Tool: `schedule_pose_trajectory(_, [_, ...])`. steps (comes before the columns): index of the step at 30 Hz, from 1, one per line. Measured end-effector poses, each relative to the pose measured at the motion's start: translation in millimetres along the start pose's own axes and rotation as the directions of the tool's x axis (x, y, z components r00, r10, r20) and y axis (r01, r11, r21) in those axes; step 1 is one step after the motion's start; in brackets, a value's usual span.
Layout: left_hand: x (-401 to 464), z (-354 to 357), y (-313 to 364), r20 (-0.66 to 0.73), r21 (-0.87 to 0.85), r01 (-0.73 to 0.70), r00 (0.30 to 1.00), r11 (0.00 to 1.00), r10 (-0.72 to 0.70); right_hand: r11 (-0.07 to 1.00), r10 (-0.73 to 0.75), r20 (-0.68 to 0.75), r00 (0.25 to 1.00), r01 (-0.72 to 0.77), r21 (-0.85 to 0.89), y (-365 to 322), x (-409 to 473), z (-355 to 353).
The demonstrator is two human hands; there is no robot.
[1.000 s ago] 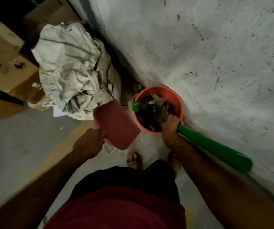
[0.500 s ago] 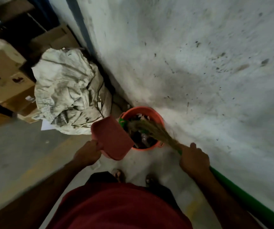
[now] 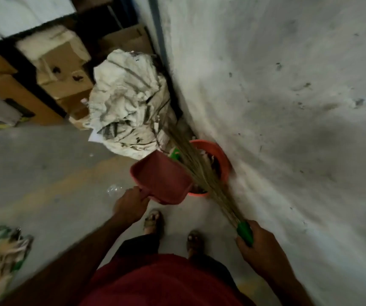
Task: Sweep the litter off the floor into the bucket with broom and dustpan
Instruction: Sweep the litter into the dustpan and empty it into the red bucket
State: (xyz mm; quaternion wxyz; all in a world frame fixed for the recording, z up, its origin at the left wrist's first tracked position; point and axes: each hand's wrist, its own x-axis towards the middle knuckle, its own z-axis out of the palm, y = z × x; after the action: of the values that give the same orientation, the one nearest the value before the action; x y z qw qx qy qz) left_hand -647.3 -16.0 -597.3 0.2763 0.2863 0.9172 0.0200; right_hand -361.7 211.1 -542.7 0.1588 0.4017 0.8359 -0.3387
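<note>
- Head view: left hand [image 3: 131,206] at centre frame, fingers curled round the handle of the red dustpan [image 3: 162,180]; the pan is tipped up, and its far right edge overlaps the near rim of the bucket.
- Right hand [image 3: 259,248] at lower right, closed round the green handle of the broom [image 3: 202,171] just below where the bristles start.
- Broom bristles run from lower right up toward centre frame, crossing over the bucket's mouth and the dustpan's right edge; tips blur out against the sack.
- Orange bucket [image 3: 219,160] sits on the floor right of centre, tight against the foot of the wall [image 3: 288,107]; dark litter visible inside, details unclear.
- White crumpled sack [image 3: 126,102] above the bucket, also against the wall, its lower edge just beside the bucket and dustpan.
- Cardboard boxes [image 3: 62,69] stacked at upper left, behind the sack.
- Grey floor [image 3: 45,168] open across the left middle of the frame; a clear plastic scrap [image 3: 114,189] lies just left of the left hand.
- Blurred green-and-white bundle [image 3: 3,250] at lower left edge, well apart from the bucket.
- Two sandalled feet [image 3: 153,219] at lower centre, near the bucket; wall closes off the whole right side.
</note>
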Motion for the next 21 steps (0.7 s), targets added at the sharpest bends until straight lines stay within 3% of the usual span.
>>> schedule_pose_trajectory(3, [-35,8,-17,-0.067,-0.104,0.148,0.986,0.983,-0.155,0.993,-0.113,0.051,0.992,0.114,-0.029,-17,16,1])
schedule_pose_trajectory(6, [-78,12,-38,-0.116,-0.242,0.347,0.917,0.906,-0.382,0.959,-0.271,0.103,0.957,0.278,-0.064,-44,29,4])
schedule_pose_trajectory(9, [-121,15,-59,-0.179,-0.371,0.471,0.810,0.801,-0.559,0.890,-0.398,0.181,0.899,0.426,-0.162,-74,39,13])
schedule_pose_trajectory(13, [-177,33,-93,-0.195,-0.504,0.572,0.654,0.647,-0.731,0.815,-0.496,0.331,0.803,0.562,-0.143,-128,26,27])
schedule_pose_trajectory(21, [-282,82,-146,-0.077,-0.722,0.629,0.344,0.290,-0.936,0.602,-0.596,0.472,0.650,0.750,-0.275,-190,5,92])
